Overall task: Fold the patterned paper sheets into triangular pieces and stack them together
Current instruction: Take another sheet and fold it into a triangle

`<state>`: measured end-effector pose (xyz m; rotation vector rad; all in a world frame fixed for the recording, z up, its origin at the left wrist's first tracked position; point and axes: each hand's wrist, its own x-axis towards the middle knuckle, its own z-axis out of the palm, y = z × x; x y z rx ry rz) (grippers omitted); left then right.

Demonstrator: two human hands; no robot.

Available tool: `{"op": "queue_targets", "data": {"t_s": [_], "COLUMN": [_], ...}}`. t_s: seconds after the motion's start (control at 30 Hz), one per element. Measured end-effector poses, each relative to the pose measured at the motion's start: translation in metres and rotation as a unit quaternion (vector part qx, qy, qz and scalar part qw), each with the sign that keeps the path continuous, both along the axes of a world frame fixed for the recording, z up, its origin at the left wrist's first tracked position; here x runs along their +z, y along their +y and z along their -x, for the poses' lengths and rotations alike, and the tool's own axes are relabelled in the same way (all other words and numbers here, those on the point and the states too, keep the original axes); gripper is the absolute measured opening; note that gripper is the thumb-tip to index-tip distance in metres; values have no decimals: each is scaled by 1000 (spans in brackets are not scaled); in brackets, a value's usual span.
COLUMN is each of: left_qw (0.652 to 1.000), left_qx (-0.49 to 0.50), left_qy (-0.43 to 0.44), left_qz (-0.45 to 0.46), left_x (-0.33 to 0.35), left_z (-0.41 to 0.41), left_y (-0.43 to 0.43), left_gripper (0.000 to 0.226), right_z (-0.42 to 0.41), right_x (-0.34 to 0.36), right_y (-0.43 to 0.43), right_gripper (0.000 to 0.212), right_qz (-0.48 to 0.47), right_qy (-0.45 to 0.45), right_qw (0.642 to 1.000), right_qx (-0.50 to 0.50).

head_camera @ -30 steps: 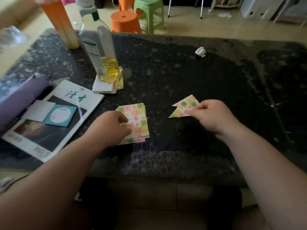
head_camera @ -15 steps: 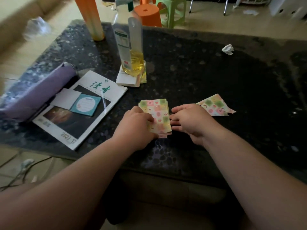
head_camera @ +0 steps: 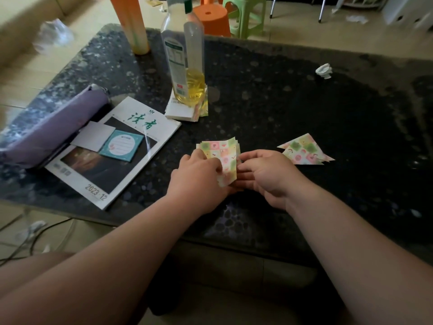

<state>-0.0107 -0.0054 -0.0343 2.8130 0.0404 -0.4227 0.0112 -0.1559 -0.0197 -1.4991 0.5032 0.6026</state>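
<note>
Dark speckled stone makes the table (head_camera: 304, 102), which fills most of the frame, with pale floor tiles behind it. At the top centre of the frame stand an orange stool (head_camera: 212, 17) and a green stool (head_camera: 243, 10).

Near the centre, close to the lower edge of the table, lies the stack of patterned sheets (head_camera: 220, 148), with pink, green and yellow squares. The left hand (head_camera: 199, 177) has its fingers curled and pinches the left edge of the stack. The right hand (head_camera: 267, 174) also has its fingers bent and pinches the right edge. The lower part of the paper is bent up between the two hands. I cannot tell if they hold one sheet or several.

To the right of the right hand, apart from it, the folded triangular pieces (head_camera: 304, 151) lie flat on the table, overlapping each other.

In the upper centre an oil bottle (head_camera: 185, 66) with a little yellow oil stands on a small paper pad (head_camera: 180, 111). At the left a magazine (head_camera: 112, 156) lies flat, with a teal card (head_camera: 121, 146) and a white card (head_camera: 93, 136) on it. A purple pencil case (head_camera: 54, 127) rests on its left edge. An orange tube (head_camera: 131, 22) stands at the upper left, and a crumpled white paper (head_camera: 324, 71) lies at the upper right.
</note>
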Motion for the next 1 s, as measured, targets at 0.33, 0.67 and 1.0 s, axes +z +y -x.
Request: {"op": "queue_targets", "data": {"t_s": [0.33,0.67,1.0], "left_qw": [986,734,752], "left_qx": [44,239,290], "left_qy": [-125,162,249], "left_qz": [98,615,537], "left_x": [28,50,8], "left_z": [-8,-4,32], "left_y": [8,-34,-95], "left_gripper": [19,11,73], "right_z": [-3,20,89], "right_x": [1,34,-4], "right_y": [-5,-84,-152], "right_gripper": [18,35,75], "right_qz": [73,-139,355], "right_qy": [-52,-49,-212], "right_qw": [996,980,909], "right_qx": [18,-132,48]}}
